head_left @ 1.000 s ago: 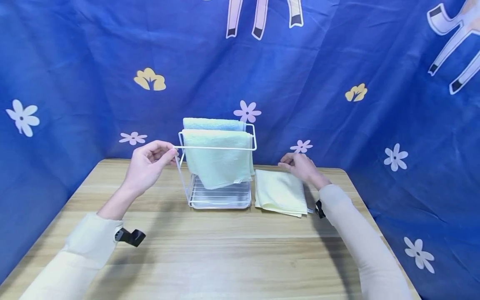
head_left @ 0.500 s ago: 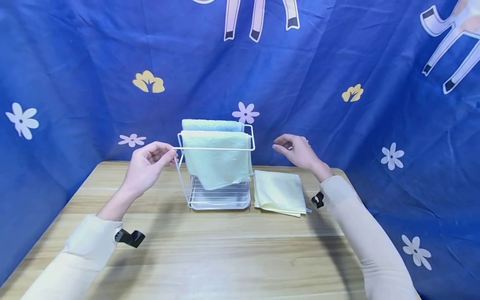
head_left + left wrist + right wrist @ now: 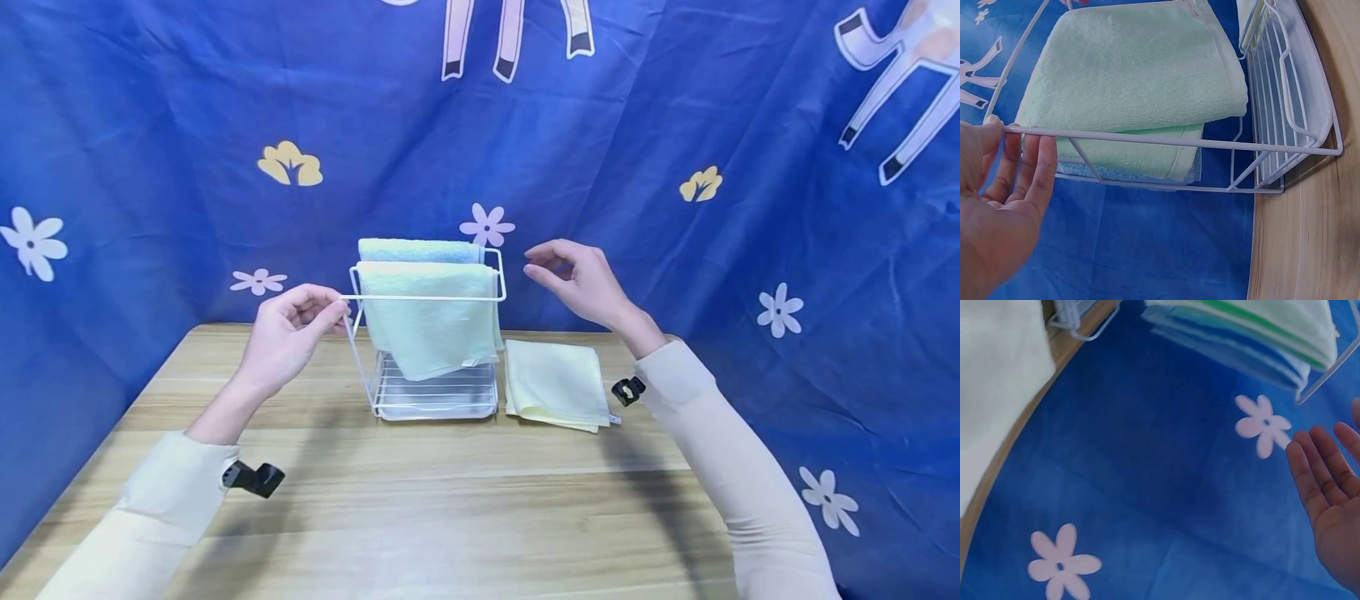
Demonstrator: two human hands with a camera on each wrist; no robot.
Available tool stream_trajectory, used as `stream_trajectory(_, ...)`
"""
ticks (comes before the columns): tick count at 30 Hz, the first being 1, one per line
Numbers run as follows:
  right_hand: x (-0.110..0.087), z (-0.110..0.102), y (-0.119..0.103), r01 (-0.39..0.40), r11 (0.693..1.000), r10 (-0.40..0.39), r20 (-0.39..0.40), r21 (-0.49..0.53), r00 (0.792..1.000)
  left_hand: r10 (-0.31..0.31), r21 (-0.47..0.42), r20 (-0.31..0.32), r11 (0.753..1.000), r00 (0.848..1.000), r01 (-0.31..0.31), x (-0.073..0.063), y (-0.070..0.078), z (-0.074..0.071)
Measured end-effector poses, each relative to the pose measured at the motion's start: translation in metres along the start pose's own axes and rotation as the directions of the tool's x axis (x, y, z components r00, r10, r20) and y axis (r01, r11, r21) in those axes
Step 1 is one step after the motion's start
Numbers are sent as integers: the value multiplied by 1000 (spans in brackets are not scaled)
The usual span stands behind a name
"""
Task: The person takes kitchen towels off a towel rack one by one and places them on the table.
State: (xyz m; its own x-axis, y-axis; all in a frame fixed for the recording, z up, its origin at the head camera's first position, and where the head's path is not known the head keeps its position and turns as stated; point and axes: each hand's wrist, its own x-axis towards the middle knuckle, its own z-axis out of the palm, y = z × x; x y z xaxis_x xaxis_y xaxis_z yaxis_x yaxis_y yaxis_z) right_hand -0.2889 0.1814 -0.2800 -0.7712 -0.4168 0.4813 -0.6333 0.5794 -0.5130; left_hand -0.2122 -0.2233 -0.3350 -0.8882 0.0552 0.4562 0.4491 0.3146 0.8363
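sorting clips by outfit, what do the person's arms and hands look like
The left sleeve and right sleeve are long, plain and off-white, with broad cuffs. The left hand and right hand are ungloved. A small black wrist piece juts out on each side. No cables show.

– Looking at which kind of surface?
– Looking at a light wood-grain table (image 3: 450, 517), rounding off at both far corners.
– And carrying what?
– Supporting a white wire rack (image 3: 423, 297) upright near the far edge, with a shallow tray (image 3: 435, 412) at its base. Also bearing a folded pale yellow cloth (image 3: 555, 379), lying just right of the rack, showing a small tag (image 3: 615, 419) at one corner.
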Motion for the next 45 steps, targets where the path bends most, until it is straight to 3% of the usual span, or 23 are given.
stream_trajectory(17, 27, 9, -42, 155, 986, -155, 2, 60, 988, 19, -3, -3, 1000, 1000, -19, 0, -1, -5)
stream_trajectory(27, 43, 20, -54, 187, 977, -193, 50, 104, 980, 26, -23, -5, 999, 1000, -26, 1, -1, -3)
stream_trajectory(45, 56, 52, -58, 197, 980, -198, 158, 25, 967, 14, -16, -6, 1000, 1000, -14, 1, -2, 2)
